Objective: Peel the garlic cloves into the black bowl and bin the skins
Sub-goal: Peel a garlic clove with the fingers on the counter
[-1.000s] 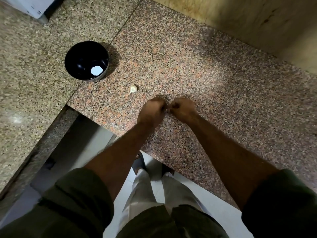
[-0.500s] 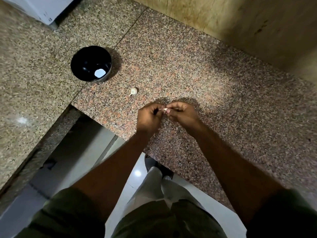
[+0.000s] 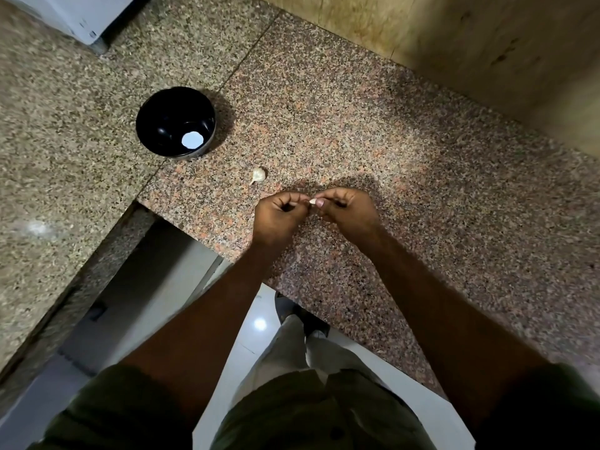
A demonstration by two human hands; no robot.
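A small pale garlic clove point(image 3: 312, 201) is pinched between the fingertips of both hands, just above the granite counter. My left hand point(image 3: 280, 216) holds its left side with curled fingers. My right hand point(image 3: 348, 211) grips its right end with thumb and fingers. A second, unpeeled clove point(image 3: 258, 175) lies on the counter to the upper left of my hands. The black bowl point(image 3: 156, 112) stands farther up-left, with a white round spot showing inside it. No bin is in view.
The speckled granite counter point(image 3: 406, 164) meets a second slab point(image 3: 58, 102) on the left along a seam. A tan wall point(image 3: 470, 43) runs behind it. A white appliance corner point(image 3: 81, 17) sits at top left. The counter edge and white floor point(image 3: 259, 323) lie below.
Both hands lifted slightly and turned, so the clove between the fingertips now shows. The camera view shifted a little; bowl and loose clove stay in place.
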